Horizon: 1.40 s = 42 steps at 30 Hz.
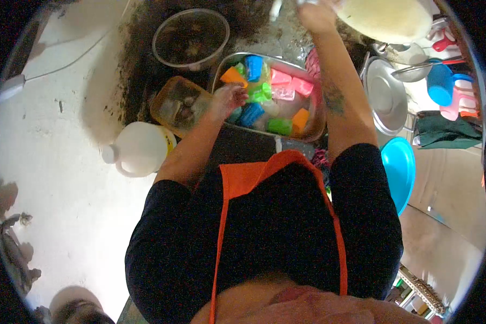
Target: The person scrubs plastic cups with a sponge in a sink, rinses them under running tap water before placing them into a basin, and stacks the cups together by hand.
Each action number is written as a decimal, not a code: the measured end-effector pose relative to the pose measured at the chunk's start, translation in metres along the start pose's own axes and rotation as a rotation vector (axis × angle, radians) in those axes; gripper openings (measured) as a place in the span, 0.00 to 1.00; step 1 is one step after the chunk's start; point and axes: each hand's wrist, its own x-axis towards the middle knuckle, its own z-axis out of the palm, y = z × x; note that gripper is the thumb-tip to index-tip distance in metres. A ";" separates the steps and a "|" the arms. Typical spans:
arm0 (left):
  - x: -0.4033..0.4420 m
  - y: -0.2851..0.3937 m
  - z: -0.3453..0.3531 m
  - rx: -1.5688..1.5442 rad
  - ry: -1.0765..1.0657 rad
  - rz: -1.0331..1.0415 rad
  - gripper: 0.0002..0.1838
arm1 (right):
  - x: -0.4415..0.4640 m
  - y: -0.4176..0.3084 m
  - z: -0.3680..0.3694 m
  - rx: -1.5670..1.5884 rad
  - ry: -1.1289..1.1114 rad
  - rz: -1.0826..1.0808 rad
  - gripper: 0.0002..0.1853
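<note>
A metal basin (308, 135) holds several small plastic cups in water: a blue cup (253, 68), an orange cup (233, 76), a pink cup (302, 86) and a green cup (260, 92) among them. My left hand (230, 99) is over the basin's left side, beside the green cup. Its fingers are loosely bent and apart, with nothing visible in them. My right hand (316, 15) reaches beyond the basin to the top edge of the view. Motion smears its fingers, and something whitish shows at them that I cannot make out.
Left of the basin are a round clear tub (191, 63), a brownish rectangular container (167, 102) and a white jug (140, 148). A large pale round vessel (386, 19), metal lid (386, 97), blue mug (440, 83) and blue basin (398, 175) stand on the right.
</note>
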 end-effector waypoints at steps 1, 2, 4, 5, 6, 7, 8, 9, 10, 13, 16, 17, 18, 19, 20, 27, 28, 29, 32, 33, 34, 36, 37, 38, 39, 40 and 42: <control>0.013 0.007 0.005 -0.006 -0.011 0.003 0.11 | -0.003 0.013 0.006 0.141 0.014 0.124 0.23; 0.026 0.013 0.009 -0.007 -0.012 -0.040 0.10 | -0.011 0.022 0.013 0.134 0.010 0.118 0.23; 0.042 0.029 0.026 -0.008 -0.016 -0.120 0.09 | -0.020 0.031 0.022 0.615 0.126 0.264 0.26; 0.046 0.034 0.041 0.031 0.047 -0.074 0.11 | -0.034 0.032 0.046 1.063 0.130 0.419 0.29; 0.055 0.037 0.055 0.030 0.040 -0.073 0.11 | -0.047 0.036 0.052 0.250 0.223 0.113 0.14; 0.067 0.041 0.068 0.031 -0.077 0.054 0.12 | -0.061 0.033 0.062 0.422 0.157 0.289 0.13; 0.082 0.045 0.079 0.033 -0.193 0.182 0.14 | -0.077 0.029 0.075 0.593 0.090 0.464 0.12; 0.105 0.046 0.087 0.031 -0.204 0.187 0.14 | -0.098 0.034 0.096 0.306 -0.157 0.290 0.12; 0.133 0.047 0.093 0.084 -0.219 0.245 0.15 | -0.120 0.040 0.118 0.014 -0.396 0.113 0.12; 0.148 0.068 0.115 0.038 -0.301 0.127 0.13 | -0.143 -0.003 0.116 1.534 -0.782 1.610 0.09; 0.169 0.070 0.135 0.195 -0.091 0.010 0.15 | -0.183 -0.016 0.148 2.081 -0.837 1.351 0.11; 0.171 0.069 0.138 0.317 -0.113 -0.026 0.17 | -0.180 -0.020 0.146 2.204 -0.832 1.383 0.10; 0.171 0.068 0.139 0.438 -0.133 -0.064 0.18 | -0.171 -0.026 0.138 2.279 -0.816 1.407 0.10; 0.156 0.082 0.136 0.496 -0.407 -0.226 0.14 | -0.166 -0.030 0.137 2.338 -0.812 1.399 0.10; 0.142 0.090 0.141 0.511 -0.414 -0.234 0.14 | -0.160 -0.034 0.137 2.377 -0.807 1.378 0.10; 0.142 0.088 0.090 0.485 -0.172 0.278 0.12 | -0.127 -0.040 0.159 2.074 -0.820 1.368 0.07; 0.146 0.086 0.084 0.299 -0.256 0.300 0.16 | -0.119 -0.048 0.168 2.201 -0.686 1.423 0.08; 0.150 0.085 0.072 0.109 -0.282 0.237 0.16 | -0.113 -0.058 0.177 2.334 -0.543 1.470 0.09; 0.117 0.065 0.110 -0.080 -0.311 0.156 0.17 | -0.114 -0.082 0.200 2.871 -0.451 1.443 0.11; 0.106 0.057 0.126 -0.086 -0.286 0.206 0.16 | -0.116 -0.088 0.187 2.814 -0.365 1.490 0.12; 0.110 0.051 0.123 -0.084 -0.298 0.183 0.16 | -0.120 -0.093 0.182 2.704 -0.345 1.504 0.12; 0.127 0.052 0.118 -0.030 -0.346 0.072 0.17 | -0.127 -0.089 0.176 2.165 -0.404 1.397 0.14; 0.137 0.054 0.108 -0.016 -0.368 0.032 0.17 | -0.131 -0.083 0.175 1.677 -0.496 1.226 0.14; 0.146 0.056 0.100 0.000 -0.387 -0.005 0.17 | -0.130 -0.078 0.173 1.254 -0.536 1.066 0.15; 0.154 0.056 0.090 0.018 -0.405 -0.045 0.17 | -0.129 -0.074 0.174 0.946 -0.520 0.976 0.16; 0.166 0.050 0.084 0.021 -0.403 -0.048 0.17 | -0.123 -0.068 0.167 0.763 -0.456 0.947 0.17; 0.180 0.037 0.090 -0.019 -0.532 0.019 0.18 | -0.115 -0.056 0.139 0.777 -0.386 1.057 0.17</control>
